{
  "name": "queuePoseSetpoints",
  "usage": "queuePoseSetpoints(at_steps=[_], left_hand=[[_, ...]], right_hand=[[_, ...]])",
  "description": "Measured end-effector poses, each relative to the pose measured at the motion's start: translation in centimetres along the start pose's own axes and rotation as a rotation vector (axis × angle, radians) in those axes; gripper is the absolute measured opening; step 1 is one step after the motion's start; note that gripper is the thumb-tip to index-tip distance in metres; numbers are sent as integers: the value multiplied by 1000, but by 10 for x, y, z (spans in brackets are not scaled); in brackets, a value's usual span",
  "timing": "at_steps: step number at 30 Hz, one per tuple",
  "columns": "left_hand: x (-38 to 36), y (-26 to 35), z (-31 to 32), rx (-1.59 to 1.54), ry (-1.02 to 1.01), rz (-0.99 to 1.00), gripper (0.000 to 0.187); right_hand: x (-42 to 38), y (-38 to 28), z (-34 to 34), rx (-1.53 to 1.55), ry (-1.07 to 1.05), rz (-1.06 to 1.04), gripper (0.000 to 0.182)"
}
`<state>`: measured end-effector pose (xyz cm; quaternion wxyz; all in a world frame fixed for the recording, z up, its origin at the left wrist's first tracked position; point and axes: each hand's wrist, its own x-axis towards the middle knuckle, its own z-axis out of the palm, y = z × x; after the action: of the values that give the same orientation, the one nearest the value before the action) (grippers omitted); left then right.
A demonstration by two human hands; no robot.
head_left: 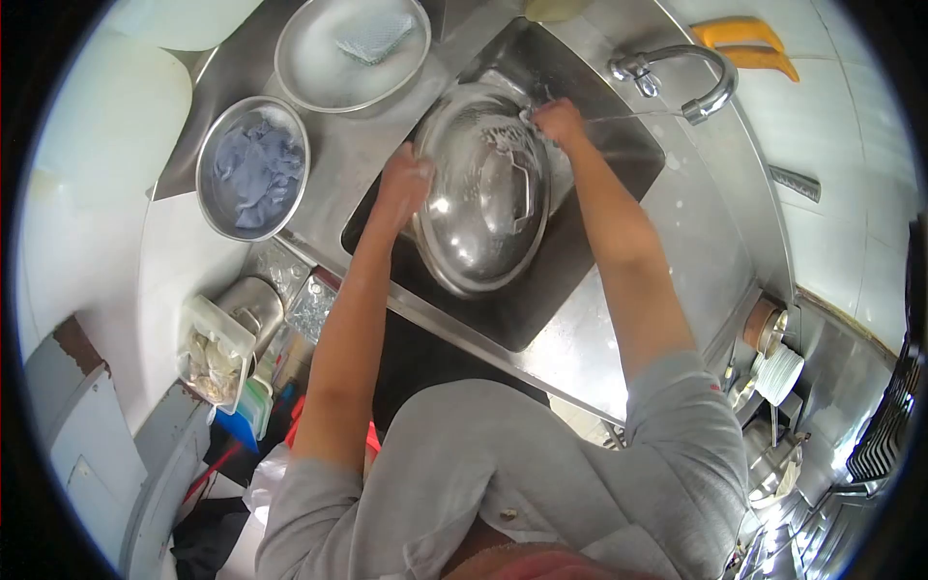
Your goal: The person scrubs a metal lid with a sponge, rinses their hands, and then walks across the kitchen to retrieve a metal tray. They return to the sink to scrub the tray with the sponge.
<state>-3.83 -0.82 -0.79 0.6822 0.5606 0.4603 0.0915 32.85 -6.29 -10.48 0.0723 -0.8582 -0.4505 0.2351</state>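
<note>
A large domed metal lid (462, 203) with a loop handle (523, 188) lies tilted over the steel sink (561, 280), handle side up. White suds streak its upper part. My left hand (406, 181) is closed at the lid's left rim. At the lid's upper right edge, my right hand (558, 122) is closed around a small whitish wad (528, 115), pressed close to the metal. From the curved faucet (710, 97), a thin stream of water runs toward my right wrist.
A metal basin (290, 53) of sudsy water holds a mesh-covered sponge (375, 39). Below it, a smaller bowl (205, 184) contains a grey-blue cloth (259, 172). Orange gloves (744, 43) lie at the upper right. Stacked white dishes (778, 374) stand at the lower right.
</note>
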Motion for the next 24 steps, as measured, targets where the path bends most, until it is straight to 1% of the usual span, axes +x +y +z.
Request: queuePoseSetpoints(at_steps=[1,2,4,5,7,8,9,11,12,13,14,16,18,21,22,23,24], left_hand=[[-1,33,6,94,59,-89,37],[-2,52,10,185,117,-180,37],[-35,39,6,251,174,-153,40],[-56,30,4,287,207,-138,41],[-91,5,5,535,106,-65,43],[-96,-2,11,506,146,74,41],[-92,-6,11,533,145,24,39],[-74,12,12,580,134,-69,37],[-64,9,9,584,135,39,34],[-55,14,8,596,125,31,35],[-47,18,7,605,112,23,35],[-44,20,4,573,110,14,36],[-43,8,1,487,128,18,37],[-31,-52,-2,610,252,260,36],[-35,-45,-4,593,212,222,36],[-43,-24,-4,572,167,179,37],[-46,-5,-3,553,124,149,38]], right_hand=[[2,4,4,-19,2,-6,30],[4,8,8,-39,4,-13,30],[-23,-7,-4,-42,55,-1,31],[-16,-3,1,-18,57,-1,32],[1,16,18,38,62,9,34],[-9,-6,6,96,153,-6,29],[-20,-29,-6,153,243,-26,25],[-48,-93,-39,333,325,-2,19],[-66,-124,-47,383,329,-96,17],[-83,-153,-45,434,333,-189,16],[-96,-167,-24,355,418,-572,15],[-165,-214,-17,-8,458,-798,13],[-195,-207,-15,70,302,-1014,14],[-150,-203,-26,83,397,-1223,7],[-119,-194,-28,353,337,-1121,6],[-95,-183,-30,614,268,-997,9],[-88,-179,-44,590,336,-653,12]])
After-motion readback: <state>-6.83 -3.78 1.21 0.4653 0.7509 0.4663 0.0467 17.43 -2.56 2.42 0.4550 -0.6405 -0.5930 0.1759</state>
